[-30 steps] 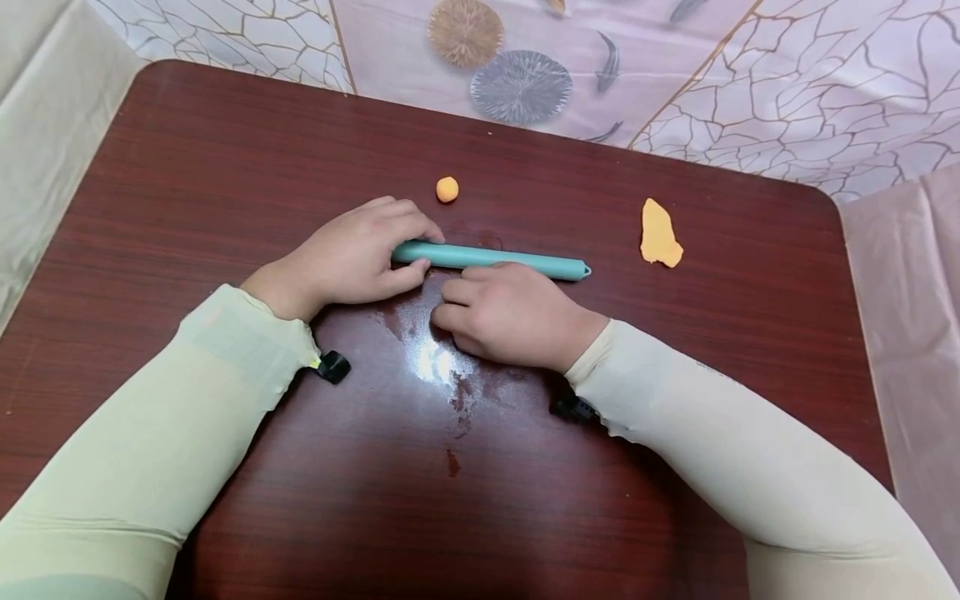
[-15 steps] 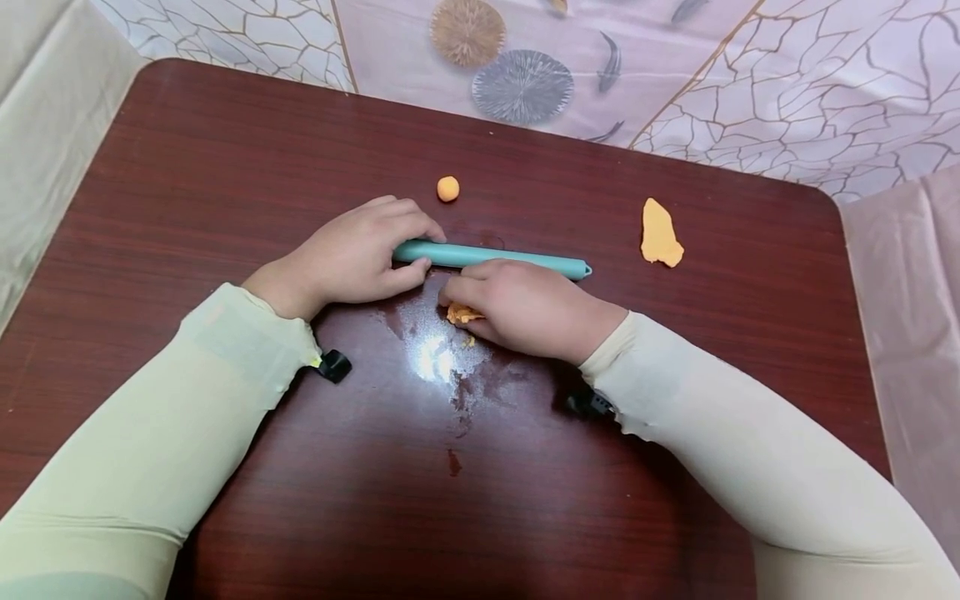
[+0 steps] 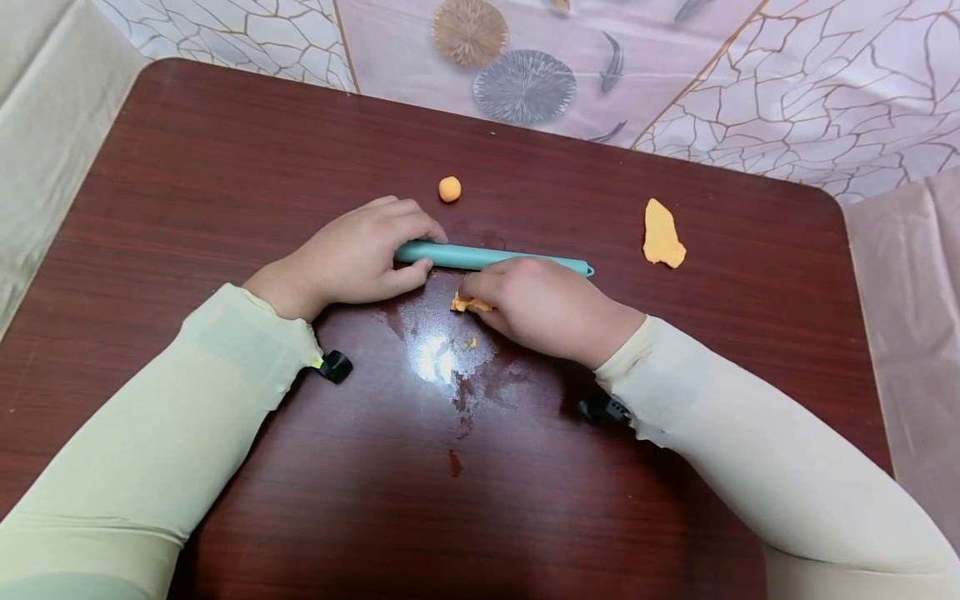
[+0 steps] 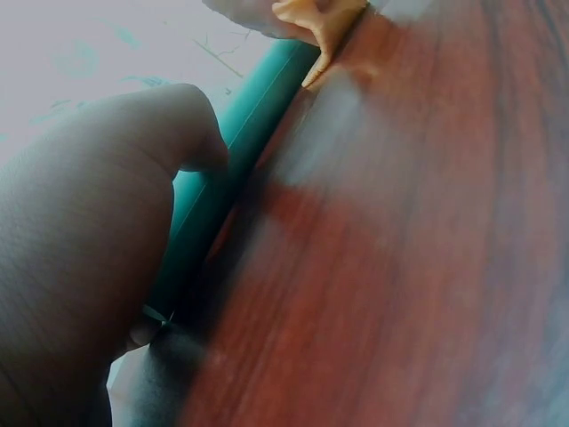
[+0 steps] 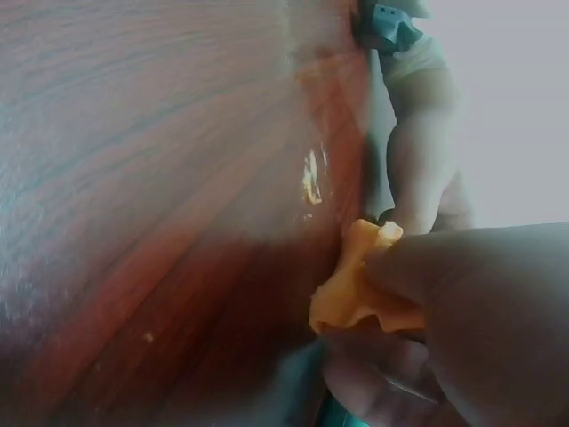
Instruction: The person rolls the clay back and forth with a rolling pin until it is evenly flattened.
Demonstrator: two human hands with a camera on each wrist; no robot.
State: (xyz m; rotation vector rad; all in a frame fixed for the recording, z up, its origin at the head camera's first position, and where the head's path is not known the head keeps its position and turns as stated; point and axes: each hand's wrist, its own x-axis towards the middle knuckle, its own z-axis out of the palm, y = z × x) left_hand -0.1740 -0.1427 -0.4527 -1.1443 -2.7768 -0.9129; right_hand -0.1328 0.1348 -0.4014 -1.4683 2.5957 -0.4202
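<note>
My left hand (image 3: 360,250) grips the left end of a teal rolling pin (image 3: 480,256), thumb on its near side and fingers over the far side. The pin lies across the table, with a small loop at its right end. In the head view my right hand (image 3: 547,304) is just in front of the pin and pinches a crumpled piece of orange modelling clay (image 3: 465,303). In the right wrist view the clay (image 5: 356,289) sticks out between thumb and fingers, its edge ragged. The rest of it is hidden by the hand.
A small orange clay ball (image 3: 450,189) sits behind the pin. Further right lies a flat, irregular orange clay piece (image 3: 663,235). Clay crumbs (image 3: 470,342) and a whitish smear mark the dark red table (image 3: 420,517) before the hands. Patterned cloth (image 3: 525,83) hangs beyond the far edge.
My right hand has shifted a little to the right, and the orange clay in its fingers and the crumbs on the table have come into view. The left hand and rolling pin stay put.
</note>
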